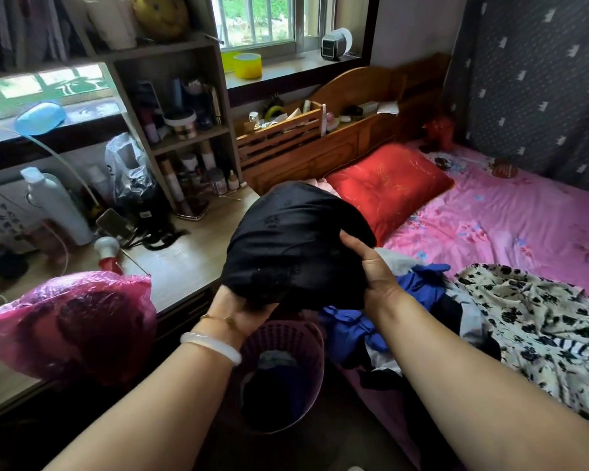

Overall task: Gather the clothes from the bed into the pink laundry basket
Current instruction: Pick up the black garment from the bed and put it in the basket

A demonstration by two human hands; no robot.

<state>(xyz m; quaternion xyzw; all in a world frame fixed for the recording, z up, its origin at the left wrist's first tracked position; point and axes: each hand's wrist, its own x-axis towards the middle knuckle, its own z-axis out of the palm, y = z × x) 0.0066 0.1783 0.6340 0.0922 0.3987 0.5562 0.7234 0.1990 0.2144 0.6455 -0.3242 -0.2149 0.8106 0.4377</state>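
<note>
Both hands gripping one bundled black garment [293, 246]: left hand [244, 312] cupping it from beneath, right hand [374, 270] clasping its right side. Garment hanging above the pink laundry basket [312, 338], which is already holding dark clothes. Blue garment [351, 329] and floral garment [538, 321] lying on the bed [510, 226].
</note>
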